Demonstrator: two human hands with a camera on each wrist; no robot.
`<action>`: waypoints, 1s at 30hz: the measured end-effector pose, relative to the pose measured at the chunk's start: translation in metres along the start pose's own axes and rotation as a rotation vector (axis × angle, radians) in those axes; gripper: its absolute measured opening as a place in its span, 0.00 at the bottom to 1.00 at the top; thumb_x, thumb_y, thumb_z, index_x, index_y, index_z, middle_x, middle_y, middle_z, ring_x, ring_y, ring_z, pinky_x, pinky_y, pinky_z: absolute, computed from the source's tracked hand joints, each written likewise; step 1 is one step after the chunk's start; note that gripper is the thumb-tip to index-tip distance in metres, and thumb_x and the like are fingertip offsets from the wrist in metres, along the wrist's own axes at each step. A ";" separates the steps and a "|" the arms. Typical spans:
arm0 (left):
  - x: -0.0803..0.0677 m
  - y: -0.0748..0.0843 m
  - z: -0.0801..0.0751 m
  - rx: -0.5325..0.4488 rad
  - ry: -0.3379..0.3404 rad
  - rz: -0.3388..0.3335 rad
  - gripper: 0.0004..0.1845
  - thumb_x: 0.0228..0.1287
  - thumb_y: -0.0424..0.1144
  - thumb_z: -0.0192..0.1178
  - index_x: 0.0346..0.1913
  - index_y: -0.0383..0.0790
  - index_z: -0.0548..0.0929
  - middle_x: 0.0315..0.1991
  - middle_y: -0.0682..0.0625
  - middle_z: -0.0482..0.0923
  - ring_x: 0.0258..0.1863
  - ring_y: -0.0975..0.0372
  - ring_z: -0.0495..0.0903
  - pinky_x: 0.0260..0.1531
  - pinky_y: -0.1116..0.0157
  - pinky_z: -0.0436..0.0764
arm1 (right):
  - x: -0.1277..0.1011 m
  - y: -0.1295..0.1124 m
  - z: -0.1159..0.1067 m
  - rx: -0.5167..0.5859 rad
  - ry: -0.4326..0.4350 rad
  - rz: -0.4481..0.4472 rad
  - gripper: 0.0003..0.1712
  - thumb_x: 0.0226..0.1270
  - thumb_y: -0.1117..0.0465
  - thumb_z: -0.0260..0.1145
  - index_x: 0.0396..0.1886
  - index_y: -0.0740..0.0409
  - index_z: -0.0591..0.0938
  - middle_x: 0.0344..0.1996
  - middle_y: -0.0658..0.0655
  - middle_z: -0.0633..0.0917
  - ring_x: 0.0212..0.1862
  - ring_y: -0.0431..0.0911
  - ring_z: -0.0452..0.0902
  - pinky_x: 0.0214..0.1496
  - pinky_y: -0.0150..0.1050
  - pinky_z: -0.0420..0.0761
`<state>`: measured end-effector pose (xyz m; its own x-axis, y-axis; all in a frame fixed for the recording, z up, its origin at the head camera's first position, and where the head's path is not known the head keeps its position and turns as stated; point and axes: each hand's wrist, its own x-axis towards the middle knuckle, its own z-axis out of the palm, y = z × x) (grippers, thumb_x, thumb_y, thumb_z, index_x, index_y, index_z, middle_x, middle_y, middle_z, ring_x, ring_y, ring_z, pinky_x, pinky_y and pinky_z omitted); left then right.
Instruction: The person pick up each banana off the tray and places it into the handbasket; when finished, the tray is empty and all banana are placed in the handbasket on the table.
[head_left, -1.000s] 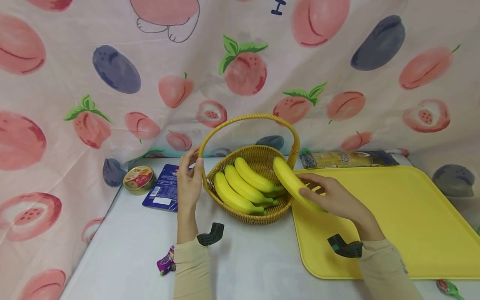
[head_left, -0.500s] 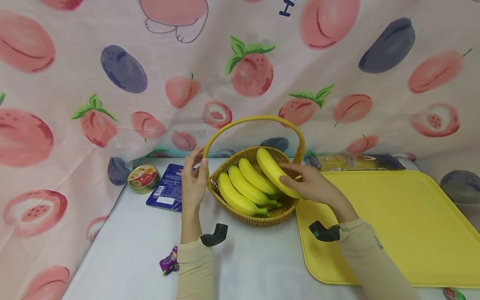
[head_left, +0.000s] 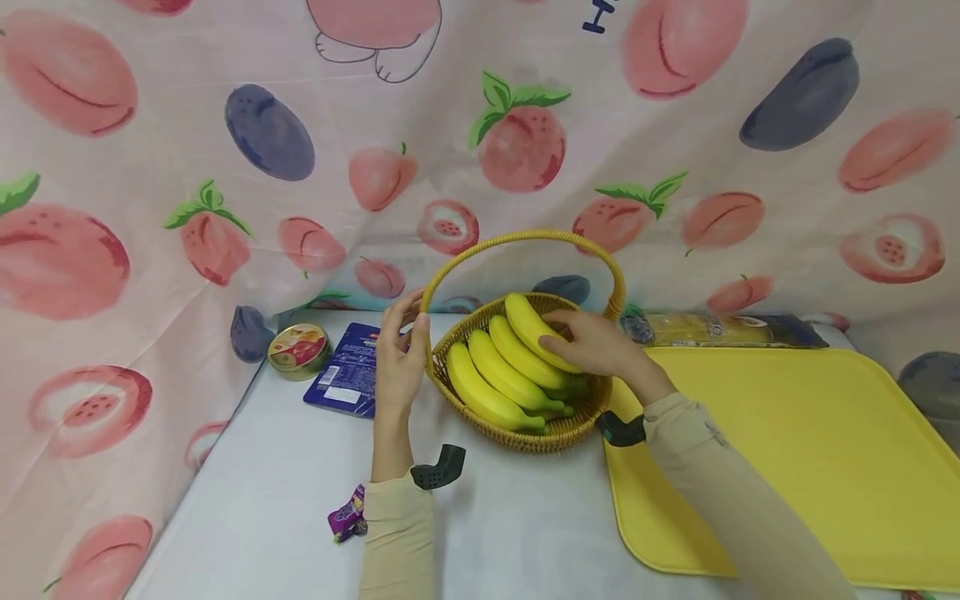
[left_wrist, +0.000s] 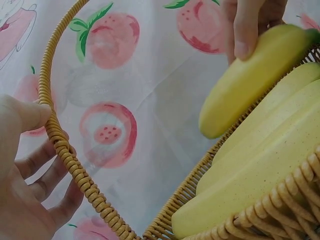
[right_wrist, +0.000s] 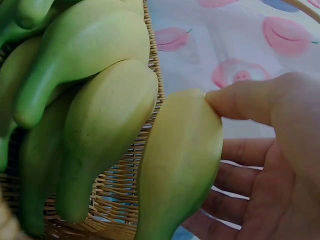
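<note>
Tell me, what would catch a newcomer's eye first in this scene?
Probably the woven basket of yellow bananas at the middle of the table: the right hand grips a single banana just above the bunch inside, while the left hand holds the basket's handle. Next, the big yellow tray to its right and the peach-printed cloth hung all around.
</note>
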<state>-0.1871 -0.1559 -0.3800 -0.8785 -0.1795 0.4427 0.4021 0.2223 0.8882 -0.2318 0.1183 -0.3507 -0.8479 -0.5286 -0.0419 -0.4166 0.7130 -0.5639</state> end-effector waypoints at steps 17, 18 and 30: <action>-0.005 0.035 0.001 0.026 -0.012 -0.044 0.18 0.72 0.36 0.49 0.62 0.40 0.73 0.54 0.37 0.70 0.57 0.52 0.71 0.59 0.52 0.73 | 0.014 0.002 0.006 0.024 -0.114 0.116 0.32 0.75 0.48 0.48 0.71 0.62 0.61 0.66 0.65 0.69 0.66 0.59 0.66 0.65 0.55 0.68; -0.005 0.035 0.001 0.027 -0.012 -0.047 0.18 0.72 0.36 0.49 0.62 0.40 0.73 0.54 0.38 0.70 0.57 0.52 0.71 0.59 0.52 0.73 | 0.013 0.003 0.007 0.039 -0.117 0.115 0.32 0.75 0.48 0.47 0.71 0.62 0.61 0.67 0.65 0.68 0.66 0.60 0.65 0.65 0.56 0.67; -0.005 0.035 0.001 0.020 -0.015 -0.057 0.18 0.72 0.35 0.49 0.62 0.40 0.73 0.54 0.38 0.70 0.57 0.52 0.71 0.59 0.52 0.73 | 0.009 0.012 0.010 0.101 -0.119 0.097 0.32 0.77 0.48 0.43 0.72 0.61 0.58 0.67 0.66 0.67 0.66 0.60 0.66 0.65 0.55 0.68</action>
<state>-0.1687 -0.1466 -0.3516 -0.9036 -0.1779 0.3897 0.3465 0.2313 0.9091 -0.2415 0.1174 -0.3658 -0.8355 -0.5141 -0.1940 -0.2941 0.7166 -0.6325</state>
